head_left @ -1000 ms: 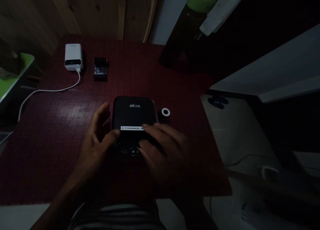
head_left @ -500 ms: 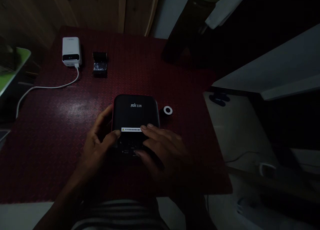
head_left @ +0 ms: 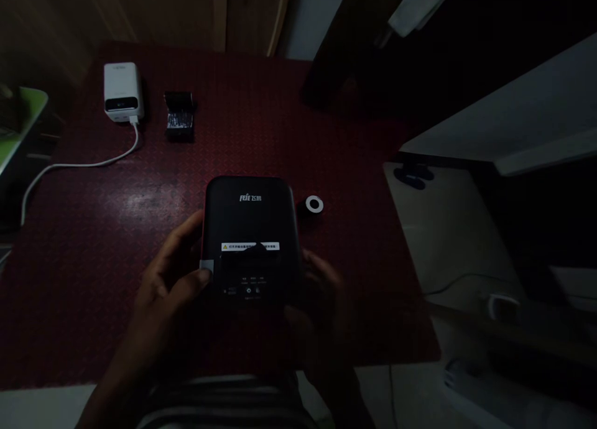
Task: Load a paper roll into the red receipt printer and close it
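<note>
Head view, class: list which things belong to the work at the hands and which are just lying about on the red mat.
In use: black FEIE device, left hand, right hand.

Lying about: white power bank, white cable, small black foil-faced pack, white ring.

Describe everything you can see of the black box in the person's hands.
The black box is a round-cornered, plastic-looking rectangle with a pale logo, a white label with a yellow triangle, and buttons near one end. A red edge shows along its left side, where the left hand grips it; the right hand is at the other side.
</note>
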Motion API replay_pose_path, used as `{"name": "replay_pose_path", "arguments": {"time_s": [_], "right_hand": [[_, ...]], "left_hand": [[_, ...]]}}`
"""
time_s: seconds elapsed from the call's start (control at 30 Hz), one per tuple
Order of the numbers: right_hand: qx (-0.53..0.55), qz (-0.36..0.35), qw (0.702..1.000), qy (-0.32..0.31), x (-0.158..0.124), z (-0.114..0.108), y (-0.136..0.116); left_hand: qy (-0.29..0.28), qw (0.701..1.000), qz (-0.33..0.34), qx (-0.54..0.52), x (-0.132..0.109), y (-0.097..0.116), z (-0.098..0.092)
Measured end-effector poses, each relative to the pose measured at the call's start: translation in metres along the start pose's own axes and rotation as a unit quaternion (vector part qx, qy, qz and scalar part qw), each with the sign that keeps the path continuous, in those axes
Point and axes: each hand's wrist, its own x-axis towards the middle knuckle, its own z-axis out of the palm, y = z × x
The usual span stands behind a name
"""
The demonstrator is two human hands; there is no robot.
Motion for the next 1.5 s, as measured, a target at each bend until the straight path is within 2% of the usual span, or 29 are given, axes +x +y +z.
{"name": "replay_pose_path", "arguments": {"time_s": [0.1,0.33,0.53,0.67,0.73,0.87,0.9,1.0,1.1,1.17,1.23,1.33,1.43,1.5], "right_hand": [[0.011,0.036,0.999,0.000,-0.007,0.003,0.005],[0.014,0.044,0.999,0.001,-0.006,0.003,0.002],[0.012,0.039,0.999,-0.022,-0.003,0.003,-0.002],[0.005,0.044,0.999,-0.021,0.002,-0.003,-0.003],[-0.014,0.009,1.000,-0.021,0.012,-0.011,-0.007],[-0.116,-0.129,0.985,0.018,0.053,-0.025,-0.033],[-0.152,-0.163,0.975,-0.010,0.067,-0.025,-0.042],[-0.202,-0.244,0.935,-0.160,0.109,-0.010,-0.067],[-0.286,-0.203,0.888,-0.298,0.138,0.012,-0.086],[-0.334,-0.161,0.857,-0.358,0.148,0.023,-0.093],[-0.354,-0.156,0.840,-0.380,0.154,0.029,-0.095],[-0.359,-0.188,0.834,-0.374,0.156,0.030,-0.094],[-0.355,-0.215,0.843,-0.341,0.150,0.022,-0.097],[-0.333,-0.254,0.862,-0.287,0.140,0.008,-0.101]], "left_hand": [[0.012,0.999,-0.013,-0.030,0.000,-0.001,0.003],[0.056,0.998,-0.023,-0.027,0.000,0.002,0.011],[0.037,0.999,-0.024,-0.021,0.000,0.001,0.011],[0.010,1.000,0.009,-0.026,0.001,-0.005,0.007],[-0.004,0.999,0.024,-0.036,0.000,-0.007,0.006],[-0.030,0.998,0.050,-0.020,-0.001,-0.013,0.003],[-0.032,0.997,0.069,-0.005,-0.001,-0.016,0.002],[-0.028,0.988,0.141,0.063,0.003,-0.025,0.001],[-0.031,0.976,0.192,0.097,0.006,-0.032,-0.001],[-0.036,0.974,0.201,0.101,0.007,-0.033,-0.002],[-0.037,0.974,0.196,0.104,0.007,-0.031,-0.001],[-0.036,0.979,0.175,0.098,0.005,-0.026,0.000],[-0.034,0.982,0.161,0.091,0.004,-0.024,0.001],[-0.033,0.981,0.166,0.093,0.005,-0.026,0.000]]}}
